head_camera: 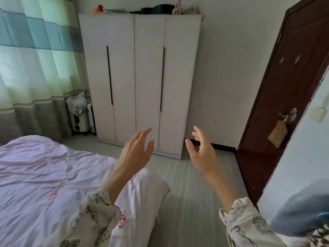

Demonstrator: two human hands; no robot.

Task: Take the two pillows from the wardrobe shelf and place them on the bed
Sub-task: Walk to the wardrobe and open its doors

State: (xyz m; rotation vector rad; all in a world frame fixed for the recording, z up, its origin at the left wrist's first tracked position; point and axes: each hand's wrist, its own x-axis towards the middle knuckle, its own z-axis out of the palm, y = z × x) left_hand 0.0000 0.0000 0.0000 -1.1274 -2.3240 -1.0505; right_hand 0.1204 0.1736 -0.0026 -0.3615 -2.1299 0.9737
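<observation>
Both your left hand (pixel 136 150) and right hand (pixel 201 152) are spread and empty; wardrobe (pixel 140 82) doors are closed, so hook the right handle (pixel 162 79) first.

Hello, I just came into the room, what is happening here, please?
A person stands beside the bed and faces a white wardrobe whose doors are all closed. Both hands are raised in front of the body, the left hand and the right hand, fingers relaxed and holding nothing. No pillows are in view yet, so the shelf inside has not been reached. A dark brown door stands on the right.
</observation>
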